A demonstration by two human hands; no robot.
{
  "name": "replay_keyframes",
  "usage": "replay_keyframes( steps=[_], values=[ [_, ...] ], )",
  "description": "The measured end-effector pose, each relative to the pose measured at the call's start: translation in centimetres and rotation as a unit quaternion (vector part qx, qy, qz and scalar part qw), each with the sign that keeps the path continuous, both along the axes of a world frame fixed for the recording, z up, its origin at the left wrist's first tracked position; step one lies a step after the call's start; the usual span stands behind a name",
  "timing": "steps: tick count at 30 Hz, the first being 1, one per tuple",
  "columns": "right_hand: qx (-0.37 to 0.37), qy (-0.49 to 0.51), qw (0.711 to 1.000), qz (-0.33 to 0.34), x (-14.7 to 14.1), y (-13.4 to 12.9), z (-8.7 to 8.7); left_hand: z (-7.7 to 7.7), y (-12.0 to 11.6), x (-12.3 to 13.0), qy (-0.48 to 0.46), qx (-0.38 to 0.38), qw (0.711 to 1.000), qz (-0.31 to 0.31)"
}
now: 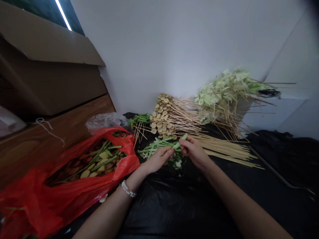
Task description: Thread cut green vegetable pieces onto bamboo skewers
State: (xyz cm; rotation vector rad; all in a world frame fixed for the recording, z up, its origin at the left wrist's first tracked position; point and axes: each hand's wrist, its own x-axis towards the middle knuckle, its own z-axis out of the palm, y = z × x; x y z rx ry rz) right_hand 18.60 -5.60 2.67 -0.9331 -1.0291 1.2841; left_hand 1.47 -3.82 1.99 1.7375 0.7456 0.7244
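Between both hands is a light-green vegetable stalk, tilted, its upper end sticking out above the fingers. My left hand, with a beaded bracelet at the wrist, pinches its lower end. My right hand grips it near the upper end, thumb and fingers closed. Just behind and below them lies a loose pile of cut green stalks and leafy bits. Past that pile, potato slices on skewers are stacked with their sticks pointing right. Bare bamboo skewers lie to the right of my right hand.
At left, an open red plastic bag holds potato slices and green stalks. Skewered cabbage leaves are heaped at back right. Skewered greens lie beside a clear plastic bag. Black plastic covers the work surface; a cardboard box stands at left.
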Motion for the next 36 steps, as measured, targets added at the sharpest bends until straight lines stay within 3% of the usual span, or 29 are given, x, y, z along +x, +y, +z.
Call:
replay_keyframes(
  steps=[5, 11, 14, 16, 18, 22, 25, 27, 28, 31, 33, 35, 36],
  values=[
    [0.015, 0.022, 0.999, -0.017, -0.4, -0.1, 0.2, -0.8, 0.4, 0.5, -0.086, -0.053, 0.992, 0.07],
    [0.029, 0.006, 0.999, -0.042, -0.9, -0.2, -0.2, -0.8, 1.2, 0.6, -0.191, -0.122, 0.964, 0.142],
    [0.038, -0.005, 0.998, -0.049, -0.7, -0.3, -0.3, -0.8, 2.6, -0.6, -0.254, -0.135, 0.922, 0.261],
    [0.044, -0.013, 0.998, -0.039, -0.5, -0.3, -0.4, -0.7, 3.1, -1.3, -0.262, -0.118, 0.912, 0.292],
    [0.047, -0.028, 0.999, -0.002, -0.4, -0.4, -0.3, -0.6, 3.1, -1.4, -0.241, -0.123, 0.928, 0.257],
    [0.043, -0.105, 0.989, 0.091, -0.4, -0.8, -0.1, -0.4, 1.9, -1.1, -0.15, -0.151, 0.969, 0.127],
    [0.085, -0.215, 0.968, 0.102, -0.4, -1.0, -0.1, -0.5, 1.4, -1.2, -0.07, -0.139, 0.987, 0.043],
    [0.167, -0.339, 0.923, 0.069, -0.2, -1.0, -0.2, -0.5, 1.4, -1.6, -0.032, -0.118, 0.993, -0.002],
    [0.218, -0.409, 0.885, 0.047, -0.1, -1.0, -0.2, -0.5, 1.4, -1.7, -0.016, -0.1, 0.995, -0.016],
    [0.341, -0.588, 0.734, 0.004, 0.1, -1.0, -0.3, -0.6, 1.7, -2.0, 0.021, -0.023, 0.999, -0.033],
    [0.374, -0.658, 0.653, -0.012, 0.0, -1.1, -0.5, -0.7, 1.8, -2.0, 0.038, 0.019, 0.998, -0.039],
    [0.377, -0.699, 0.608, -0.022, -0.4, -1.3, -0.7, -0.8, 1.9, -1.8, 0.048, 0.044, 0.997, -0.043],
    [0.367, -0.711, 0.599, -0.025, -0.6, -1.5, -0.9, -0.9, 2.0, -1.8, 0.05, 0.051, 0.997, -0.043]
  ],
)
